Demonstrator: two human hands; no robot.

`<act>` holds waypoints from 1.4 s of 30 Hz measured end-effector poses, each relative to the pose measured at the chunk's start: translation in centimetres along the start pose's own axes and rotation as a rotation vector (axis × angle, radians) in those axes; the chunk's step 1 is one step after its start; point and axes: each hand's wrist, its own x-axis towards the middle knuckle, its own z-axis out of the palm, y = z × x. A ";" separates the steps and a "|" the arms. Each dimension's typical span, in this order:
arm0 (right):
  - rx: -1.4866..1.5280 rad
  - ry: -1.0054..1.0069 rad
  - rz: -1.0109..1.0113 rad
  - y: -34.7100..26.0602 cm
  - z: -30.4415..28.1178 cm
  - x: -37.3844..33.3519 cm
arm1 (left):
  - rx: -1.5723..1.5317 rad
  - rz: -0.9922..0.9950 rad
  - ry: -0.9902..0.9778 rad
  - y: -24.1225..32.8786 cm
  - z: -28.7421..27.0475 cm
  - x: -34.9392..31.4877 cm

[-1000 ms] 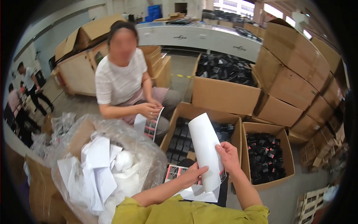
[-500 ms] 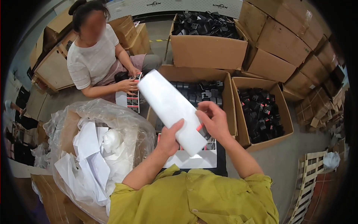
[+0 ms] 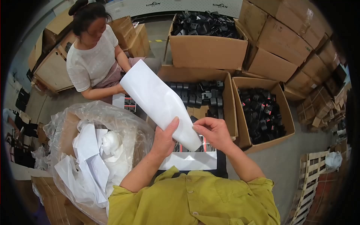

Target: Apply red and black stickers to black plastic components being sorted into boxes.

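Observation:
My left hand (image 3: 165, 139) is closed on a large glossy white sheet (image 3: 155, 101), bent into a loose curve, with the thumb on its upper face. The sheet slants from near my lap toward the far left. At its right edge my right hand (image 3: 215, 132) pinches thumb and forefinger together; what lies between the fingertips is too small to make out. Beneath the sheet, on my lap, rests another white sheet with black-and-red labels (image 3: 189, 160), partly hidden by the held sheet.
An open carton of black plastic parts (image 3: 206, 93) stands ahead, with another carton (image 3: 262, 116) to its right and a third (image 3: 208, 48) behind. A plastic-lined box (image 3: 144, 146) of white paper scraps is at left. A co-worker (image 3: 92, 48) sits far left; cartons (image 3: 281, 45) stack right.
The held white sheet has swung left and opened into a wider curve. My right hand has drawn its fingers together and lowered slightly. The co-worker's hands are now hidden behind the sheet.

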 end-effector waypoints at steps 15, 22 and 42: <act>0.416 0.285 0.057 4.9 -9.8 -1.9 | 0.398 0.319 0.188 15.4 -9.8 -8.0; 0.345 0.201 0.167 8.7 -10.2 -3.1 | 0.908 0.028 0.856 26.1 -22.2 -23.5; 0.091 0.075 0.358 5.6 -4.4 -3.3 | 1.500 -0.805 1.395 11.8 -36.6 -23.9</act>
